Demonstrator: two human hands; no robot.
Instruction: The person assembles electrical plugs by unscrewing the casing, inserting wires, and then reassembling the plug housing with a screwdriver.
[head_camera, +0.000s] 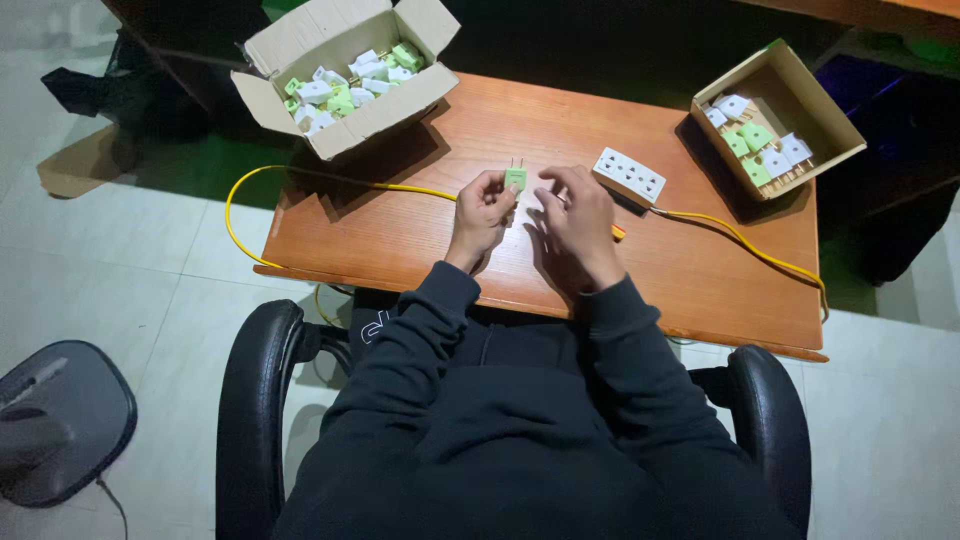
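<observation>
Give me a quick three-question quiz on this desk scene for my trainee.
1. Which hand holds the green plug?
2. True or false: the white power strip lies inside the right box.
3. What colour is the cable trailing off the table's edge?

Key:
1. The left hand; the right hand is beside it, holding nothing visible.
2. False; it lies on the table.
3. Yellow.

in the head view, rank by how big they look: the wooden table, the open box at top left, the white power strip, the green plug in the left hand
1. wooden table
2. open cardboard box at top left
3. white power strip
4. green plug, pinched in the left hand

The gaps are plain, so nearness to the camera does not change the order.
</observation>
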